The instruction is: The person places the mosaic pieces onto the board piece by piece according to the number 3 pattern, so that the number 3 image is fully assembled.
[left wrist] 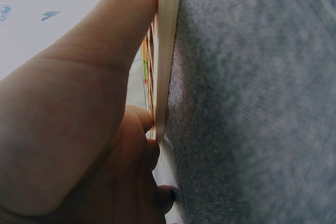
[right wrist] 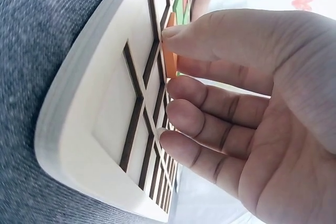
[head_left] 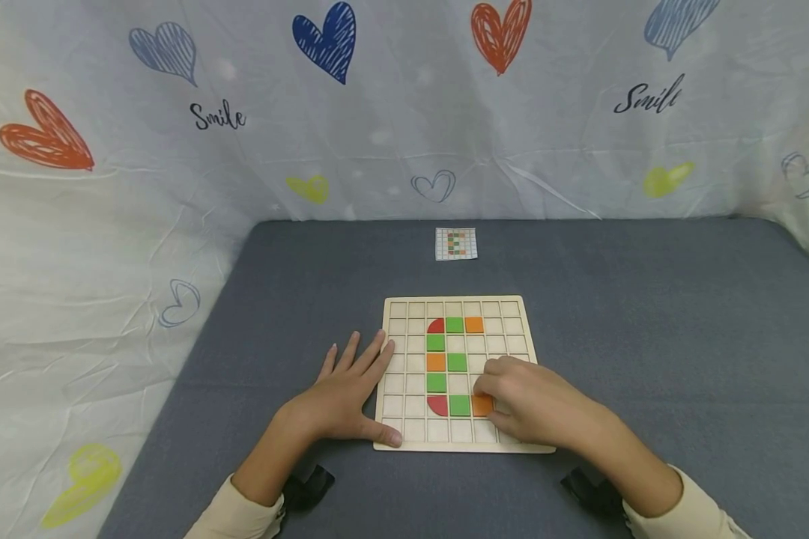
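Observation:
A pale wooden grid board point(head_left: 404, 430) lies on the table, with flat coloured tiles sitting in some of its cells. My left hand point(head_left: 344, 398) is spread over the board's left side, thumb near the lower left corner and index and middle fingertips at the left rim. At the lower right end of the pattern, my right hand point(head_left: 535, 400) pinches an orange square tile point(right wrist: 170, 51) between thumb and index finger, right at its cell. Beside it is a green square tile point(head_left: 459, 406), then a red quarter-round tile point(head_left: 437, 406). Another orange tile point(head_left: 474, 325) sits in the upper row.
A small printed card point(head_left: 456, 244) with a coloured grid pattern lies beyond the board. Dark grey cloth point(head_left: 310, 284) covers the table. Behind it hangs a white curtain point(head_left: 391, 112) with printed hearts. A dark strap point(head_left: 308, 488) is at the left wrist.

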`<action>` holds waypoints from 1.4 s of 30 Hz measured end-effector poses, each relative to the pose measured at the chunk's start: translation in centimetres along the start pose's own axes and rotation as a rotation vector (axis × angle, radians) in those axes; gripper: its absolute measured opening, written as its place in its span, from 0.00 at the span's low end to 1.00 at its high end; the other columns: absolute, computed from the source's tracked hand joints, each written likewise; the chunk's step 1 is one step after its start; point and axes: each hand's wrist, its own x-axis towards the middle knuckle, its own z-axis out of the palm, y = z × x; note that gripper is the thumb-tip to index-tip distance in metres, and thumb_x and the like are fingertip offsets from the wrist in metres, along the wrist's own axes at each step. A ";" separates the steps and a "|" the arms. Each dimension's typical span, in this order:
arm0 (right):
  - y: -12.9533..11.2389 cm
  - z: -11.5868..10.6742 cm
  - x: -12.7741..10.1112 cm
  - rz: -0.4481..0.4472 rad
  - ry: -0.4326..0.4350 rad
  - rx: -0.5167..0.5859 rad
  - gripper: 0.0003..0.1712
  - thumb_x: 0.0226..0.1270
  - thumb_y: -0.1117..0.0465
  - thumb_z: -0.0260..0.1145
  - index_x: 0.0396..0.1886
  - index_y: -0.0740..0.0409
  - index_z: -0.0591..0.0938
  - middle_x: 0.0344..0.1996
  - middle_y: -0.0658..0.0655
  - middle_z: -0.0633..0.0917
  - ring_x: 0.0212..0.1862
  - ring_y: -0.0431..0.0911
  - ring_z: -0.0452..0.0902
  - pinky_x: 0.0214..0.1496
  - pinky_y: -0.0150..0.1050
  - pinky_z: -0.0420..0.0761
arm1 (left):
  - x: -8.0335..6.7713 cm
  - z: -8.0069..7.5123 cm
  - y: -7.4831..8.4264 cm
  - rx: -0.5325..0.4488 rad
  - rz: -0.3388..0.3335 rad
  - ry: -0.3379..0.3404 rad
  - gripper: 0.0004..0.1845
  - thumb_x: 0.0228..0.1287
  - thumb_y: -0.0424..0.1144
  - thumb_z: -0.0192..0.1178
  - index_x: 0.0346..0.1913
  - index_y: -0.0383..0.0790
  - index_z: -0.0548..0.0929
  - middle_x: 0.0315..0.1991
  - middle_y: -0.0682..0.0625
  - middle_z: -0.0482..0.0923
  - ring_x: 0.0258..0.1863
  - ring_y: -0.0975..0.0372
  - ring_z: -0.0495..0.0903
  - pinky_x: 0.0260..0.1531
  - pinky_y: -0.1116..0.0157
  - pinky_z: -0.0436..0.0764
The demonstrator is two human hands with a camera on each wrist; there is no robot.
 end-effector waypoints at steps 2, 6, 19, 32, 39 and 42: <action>0.0 0.0 0.0 0.004 -0.005 0.008 0.09 0.48 0.67 0.63 0.29 0.50 0.81 0.26 0.42 0.73 0.30 0.36 0.64 0.29 0.31 0.68 | 0.0 0.0 0.0 -0.002 0.000 -0.001 0.66 0.30 0.81 0.50 0.71 0.53 0.36 0.71 0.56 0.27 0.67 0.51 0.26 0.60 0.45 0.35; 0.0 0.0 0.0 0.009 -0.013 0.017 0.08 0.49 0.65 0.64 0.31 0.50 0.82 0.28 0.42 0.75 0.32 0.36 0.65 0.31 0.31 0.70 | 0.0 0.0 0.0 -0.006 0.000 0.000 0.66 0.30 0.81 0.51 0.71 0.53 0.36 0.71 0.55 0.27 0.67 0.51 0.26 0.60 0.45 0.35; -0.1 0.4 0.2 -0.028 0.033 -0.014 0.05 0.49 0.62 0.67 0.27 0.48 0.80 0.24 0.41 0.70 0.29 0.36 0.62 0.28 0.30 0.67 | 0.0 0.0 -0.1 -0.001 0.002 0.003 0.66 0.30 0.81 0.50 0.71 0.52 0.36 0.71 0.55 0.27 0.67 0.51 0.26 0.60 0.45 0.35; -0.4 0.7 0.3 -0.059 0.054 -0.006 0.05 0.52 0.61 0.66 0.28 0.47 0.80 0.23 0.41 0.70 0.27 0.36 0.62 0.29 0.30 0.67 | -0.2 -0.1 0.0 -0.011 0.003 0.001 0.65 0.30 0.80 0.51 0.71 0.52 0.37 0.71 0.55 0.28 0.67 0.51 0.27 0.60 0.45 0.35; -0.3 0.7 0.2 -0.058 0.059 -0.023 0.05 0.51 0.61 0.67 0.27 0.46 0.80 0.25 0.40 0.70 0.29 0.36 0.62 0.32 0.31 0.68 | -0.2 -0.1 0.1 -0.007 0.003 0.002 0.65 0.30 0.80 0.51 0.71 0.52 0.36 0.71 0.55 0.27 0.67 0.51 0.27 0.60 0.45 0.35; -0.3 0.6 0.1 -0.062 0.063 -0.018 0.05 0.51 0.61 0.67 0.27 0.47 0.80 0.25 0.40 0.70 0.29 0.36 0.63 0.32 0.31 0.69 | -0.1 0.0 0.0 -0.002 0.007 0.003 0.65 0.31 0.81 0.50 0.71 0.52 0.36 0.71 0.55 0.27 0.67 0.51 0.26 0.60 0.45 0.36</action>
